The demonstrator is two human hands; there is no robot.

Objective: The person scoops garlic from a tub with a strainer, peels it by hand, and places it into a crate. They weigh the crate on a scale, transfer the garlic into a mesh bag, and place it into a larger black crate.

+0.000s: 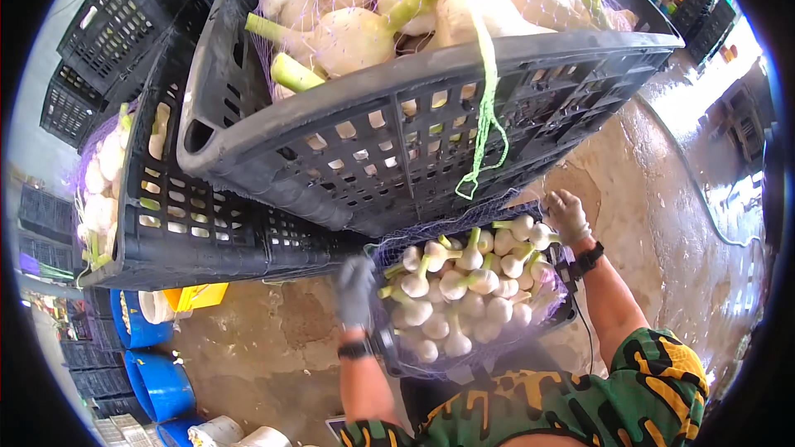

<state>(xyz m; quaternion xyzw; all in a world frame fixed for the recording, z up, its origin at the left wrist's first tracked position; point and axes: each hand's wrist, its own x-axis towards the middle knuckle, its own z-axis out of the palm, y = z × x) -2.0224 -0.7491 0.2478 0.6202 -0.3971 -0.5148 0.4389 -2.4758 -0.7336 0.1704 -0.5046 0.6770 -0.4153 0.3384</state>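
In front of me is a dark crate (571, 314) lined with a purple mesh net (447, 223). Several white garlic bulbs (454, 285) with short green stems fill it. At its right far corner, my gloved right hand (567, 217) has its fingers closed on the edge of the net. My left hand (354, 288), in a grey glove, is beside the crate's left side; motion smears its fingers, so I cannot see whether it holds the net.
A large black crate (431, 108) of netted garlic stands just ahead, a green string (485, 116) hanging over its front. Another filled black crate (207, 236) is to its left. Blue tubs (161, 385) and a yellow container (196, 296) sit lower left. A hose (687, 165) crosses the wet floor.
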